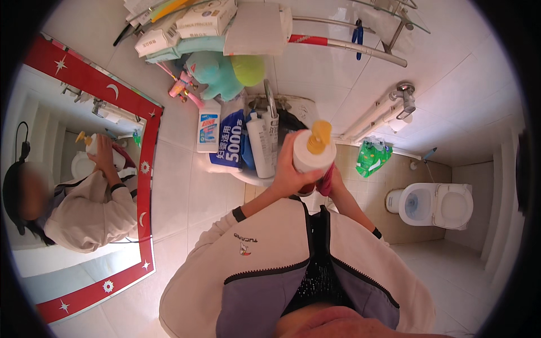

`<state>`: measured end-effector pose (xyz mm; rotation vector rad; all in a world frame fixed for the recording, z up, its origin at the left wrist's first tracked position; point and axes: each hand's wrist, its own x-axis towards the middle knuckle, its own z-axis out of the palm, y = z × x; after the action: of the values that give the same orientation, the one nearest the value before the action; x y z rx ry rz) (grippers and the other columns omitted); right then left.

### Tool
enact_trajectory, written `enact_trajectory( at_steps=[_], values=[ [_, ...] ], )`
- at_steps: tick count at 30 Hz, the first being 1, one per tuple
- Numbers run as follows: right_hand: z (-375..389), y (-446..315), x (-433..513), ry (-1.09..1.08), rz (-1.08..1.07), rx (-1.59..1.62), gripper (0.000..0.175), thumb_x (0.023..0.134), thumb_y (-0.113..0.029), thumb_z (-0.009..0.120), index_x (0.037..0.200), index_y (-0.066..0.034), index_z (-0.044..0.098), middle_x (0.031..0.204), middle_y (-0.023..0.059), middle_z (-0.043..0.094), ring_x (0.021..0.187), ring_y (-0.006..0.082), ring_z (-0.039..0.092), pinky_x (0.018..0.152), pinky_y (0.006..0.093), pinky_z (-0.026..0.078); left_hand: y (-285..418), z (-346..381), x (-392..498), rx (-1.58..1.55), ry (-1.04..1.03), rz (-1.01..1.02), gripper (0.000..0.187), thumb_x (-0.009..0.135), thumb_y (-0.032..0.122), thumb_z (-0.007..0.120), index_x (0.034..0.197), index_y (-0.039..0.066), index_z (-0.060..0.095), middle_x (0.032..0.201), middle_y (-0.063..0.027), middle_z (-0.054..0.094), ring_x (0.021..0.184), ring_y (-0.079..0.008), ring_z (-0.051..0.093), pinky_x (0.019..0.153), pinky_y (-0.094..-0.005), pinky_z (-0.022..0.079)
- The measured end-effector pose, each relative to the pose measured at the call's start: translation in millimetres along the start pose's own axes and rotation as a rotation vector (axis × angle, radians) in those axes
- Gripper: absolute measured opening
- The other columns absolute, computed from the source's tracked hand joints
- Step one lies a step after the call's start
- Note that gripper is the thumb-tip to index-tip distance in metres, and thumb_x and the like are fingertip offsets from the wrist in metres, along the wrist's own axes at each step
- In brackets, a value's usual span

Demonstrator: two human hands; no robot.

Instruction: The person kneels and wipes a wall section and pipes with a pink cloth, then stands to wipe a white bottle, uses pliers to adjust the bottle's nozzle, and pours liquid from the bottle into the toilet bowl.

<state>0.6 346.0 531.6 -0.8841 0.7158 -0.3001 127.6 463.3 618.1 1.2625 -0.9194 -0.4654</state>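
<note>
My left hand (289,173) grips a white pump bottle (307,159) with a yellow pump head (320,134), raised in front of my chest. The bottle's lower part is mostly hidden from above. My right hand (337,182) is closed on a dark pink cloth (326,181) at the bottle's right side. Some of its fingers are hidden behind the cloth and bottle. Just beyond my hands is a white washbasin (253,178), crowded with a blue printed package (227,141), slim white bottles (258,145) and a white cleaner bottle (208,126).
A chrome faucet (269,95) rises behind the bottles. Above are a plush toy (211,72) and a metal rack (367,53) with tissue packs (207,21). A red-framed mirror (146,169) covers the left wall. To the right are a green bag (372,157) and a toilet (454,205).
</note>
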Motion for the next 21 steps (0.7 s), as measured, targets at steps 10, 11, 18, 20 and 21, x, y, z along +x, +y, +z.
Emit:
enact_trajectory(
  at_steps=[10,11,18,20,21],
  values=[
    [14,-67,-8,-0.318,-0.443,-0.003,0.045,0.109,-0.036,0.05,0.145,-0.0097,0.055,0.137,0.0092,0.065,0.123,0.0237,0.064,0.103,0.0385,0.055,2,8,1,0.083,-0.131,0.055,0.097,0.065,0.018,0.093,0.148,0.004,0.044,0.137,-0.011,0.051,0.132,-0.0252,0.052,0.113,-0.0386,0.04],
    [9,-63,0,-0.231,-0.269,0.029,0.047,0.109,-0.035,0.05,0.147,-0.0077,0.053,0.141,0.0114,0.062,0.127,0.024,0.062,0.106,0.0388,0.053,3,6,2,0.08,-0.148,0.092,0.099,0.064,0.018,0.094,0.148,0.004,0.044,0.137,-0.0111,0.051,0.132,-0.0247,0.052,0.113,-0.0386,0.04],
    [-13,11,16,-0.228,0.074,0.116,0.052,0.111,-0.036,0.049,0.153,-0.006,0.048,0.147,0.013,0.06,0.13,0.0221,0.061,0.113,0.0369,0.047,3,-10,6,-0.226,0.054,-0.137,0.083,0.074,0.025,0.086,0.143,-0.001,0.048,0.13,-0.01,0.06,0.121,-0.0252,0.061,0.106,-0.0399,0.048],
    [-8,17,5,-0.291,-0.189,-0.222,0.054,0.11,-0.039,0.05,0.153,-0.0062,0.048,0.149,0.0141,0.058,0.13,0.0209,0.061,0.112,0.0376,0.048,2,-14,8,-0.347,0.202,-0.268,0.081,0.076,0.025,0.084,0.143,-0.002,0.048,0.127,-0.0094,0.062,0.119,-0.0239,0.062,0.104,-0.0396,0.049],
    [-5,16,-2,-0.305,-0.292,-0.399,0.057,0.109,-0.043,0.05,0.153,-0.0062,0.046,0.149,0.0143,0.058,0.131,0.0215,0.06,0.11,0.0388,0.05,1,-13,10,-0.337,0.203,-0.204,0.082,0.075,0.024,0.085,0.143,-0.003,0.047,0.128,-0.0102,0.061,0.12,-0.0238,0.062,0.105,-0.0398,0.049]
  ],
)
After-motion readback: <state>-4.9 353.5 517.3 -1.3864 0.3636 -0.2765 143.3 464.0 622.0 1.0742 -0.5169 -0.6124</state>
